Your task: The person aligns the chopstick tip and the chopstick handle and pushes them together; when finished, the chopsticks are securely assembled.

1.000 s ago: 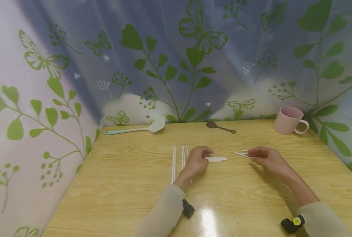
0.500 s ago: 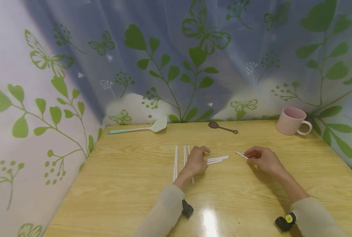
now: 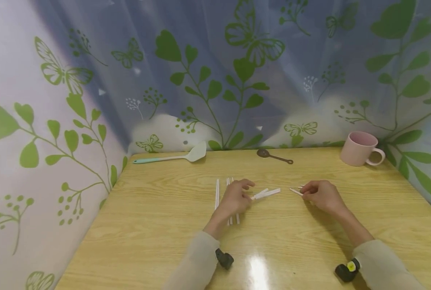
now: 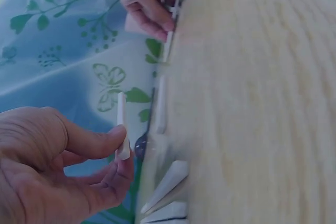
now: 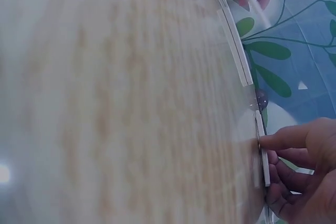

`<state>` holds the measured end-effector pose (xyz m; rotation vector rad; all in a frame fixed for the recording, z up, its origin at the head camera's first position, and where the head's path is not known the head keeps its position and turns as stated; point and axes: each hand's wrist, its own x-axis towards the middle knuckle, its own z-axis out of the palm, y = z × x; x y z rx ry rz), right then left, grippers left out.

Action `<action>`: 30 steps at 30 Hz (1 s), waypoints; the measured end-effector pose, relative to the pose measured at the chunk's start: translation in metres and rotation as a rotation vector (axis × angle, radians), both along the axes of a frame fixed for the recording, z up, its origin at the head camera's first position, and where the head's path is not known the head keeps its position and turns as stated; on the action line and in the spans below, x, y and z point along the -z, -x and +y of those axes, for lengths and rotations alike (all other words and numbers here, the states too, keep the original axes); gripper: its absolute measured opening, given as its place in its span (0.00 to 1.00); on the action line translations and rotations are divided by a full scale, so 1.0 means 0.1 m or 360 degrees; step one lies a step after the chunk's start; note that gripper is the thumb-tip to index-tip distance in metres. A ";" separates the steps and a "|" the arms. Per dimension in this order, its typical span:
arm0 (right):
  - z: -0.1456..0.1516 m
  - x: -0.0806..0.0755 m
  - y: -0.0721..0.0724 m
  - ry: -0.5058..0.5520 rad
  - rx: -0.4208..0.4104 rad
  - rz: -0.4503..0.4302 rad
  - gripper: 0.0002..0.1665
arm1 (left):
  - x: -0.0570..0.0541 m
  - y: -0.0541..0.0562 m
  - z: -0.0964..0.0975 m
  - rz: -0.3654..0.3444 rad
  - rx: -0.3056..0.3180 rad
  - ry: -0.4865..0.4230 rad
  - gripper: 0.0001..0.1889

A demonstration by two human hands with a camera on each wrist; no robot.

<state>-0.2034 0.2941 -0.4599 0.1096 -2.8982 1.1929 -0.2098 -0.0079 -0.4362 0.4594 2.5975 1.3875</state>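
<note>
My left hand [image 3: 236, 197] pinches a short white stick [image 4: 122, 111] between thumb and finger, lifted at a slant above the tabletop. Close beside it, other short white sticks [image 3: 272, 193] lie on the table. Further right, my right hand [image 3: 324, 196] pinches a short white stick [image 5: 262, 156] between thumb and fingers, low at the table surface. Another stick end [image 3: 301, 186] shows just behind those fingers. Long white chopsticks [image 3: 217, 193] lie lengthwise to the left, several of them partly covered by my left hand and wrist.
A turner [image 3: 195, 153] with a pale green handle lies at the back left of the wooden table [image 3: 146, 229]. A small brown spoon [image 3: 263, 153] lies at the back middle, and a pink mug [image 3: 358, 150] stands at the back right. A patterned curtain hangs behind.
My left hand has picked a short white stick up off the group, raising and tilting it. The right hand has shifted only slightly and still holds its stick.
</note>
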 end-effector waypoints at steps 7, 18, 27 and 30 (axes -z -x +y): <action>0.03 -0.02 -0.05 -0.0001 -0.0035 0.0016 0.09 | -0.09 0.02 -0.15 0.0042 -0.0047 -0.0059 0.16; -0.16 -0.18 -0.05 0.0534 -0.0207 -0.0111 0.14 | -0.12 0.02 -0.25 0.0003 -0.0079 -0.0244 0.10; -0.48 -0.40 -0.02 0.0798 -0.0253 -0.0062 0.15 | -0.18 -0.01 -0.26 0.0092 -0.0013 -0.0305 0.10; -0.58 -0.46 0.00 0.0910 -0.0287 -0.0014 0.16 | -0.22 -0.02 -0.27 0.0102 -0.0033 -0.0349 0.10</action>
